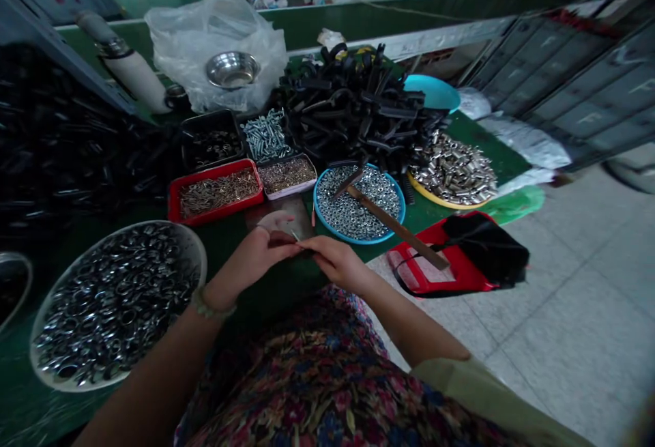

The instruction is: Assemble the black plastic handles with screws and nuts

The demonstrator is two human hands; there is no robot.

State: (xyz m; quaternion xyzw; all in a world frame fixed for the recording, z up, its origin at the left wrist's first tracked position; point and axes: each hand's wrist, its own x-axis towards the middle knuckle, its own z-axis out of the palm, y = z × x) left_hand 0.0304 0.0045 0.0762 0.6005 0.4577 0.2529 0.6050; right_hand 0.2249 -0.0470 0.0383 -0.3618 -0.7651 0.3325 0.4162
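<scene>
My left hand (254, 256) and my right hand (333, 259) meet fingertip to fingertip just above the near edge of the green table. Both are closed, with thumbs and fingers pinched together. A small thin light-coloured piece (295, 235) sticks up between the fingertips; it is too small to name. Under and beyond the hands lies a flat metal plate (279, 213). Just past it, to the right, a blue-rimmed basin (332, 225) holds many small nuts, and a hammer (381, 213) with a wooden handle rests across it.
A red tray (174, 194) of small pins, a pale tray of tiny parts and a dark tray of screws (267, 136) stand behind. Left is a white basin (41, 358) of shiny rings. Black parts (353, 106) are heaped beyond. A red-black bag (465, 256) lies right.
</scene>
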